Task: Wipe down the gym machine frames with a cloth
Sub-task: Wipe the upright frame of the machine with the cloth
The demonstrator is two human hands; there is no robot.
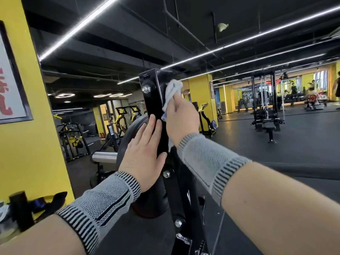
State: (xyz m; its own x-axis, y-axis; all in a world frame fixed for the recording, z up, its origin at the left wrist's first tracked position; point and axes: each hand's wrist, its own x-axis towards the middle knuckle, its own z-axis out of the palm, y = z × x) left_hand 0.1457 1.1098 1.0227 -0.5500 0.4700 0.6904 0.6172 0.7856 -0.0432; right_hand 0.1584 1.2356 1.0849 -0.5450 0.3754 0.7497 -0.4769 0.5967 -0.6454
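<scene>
A black square post of the gym machine frame (153, 100) rises in the middle of the view, with a bolt near its top. My right hand (181, 119) grips a crumpled white cloth (172, 92) and holds it against the post's right face near the top. My left hand (144, 153) lies flat on the post's left face lower down, fingers straight and pointing up. Both wrists wear grey knitted bands.
A black weight plate (128, 137) on a chrome sleeve (104, 157) hangs just left of the post. A yellow pillar (27, 107) with a framed poster stands close on the left. More machines and a cable station (265, 100) stand on the dark floor beyond.
</scene>
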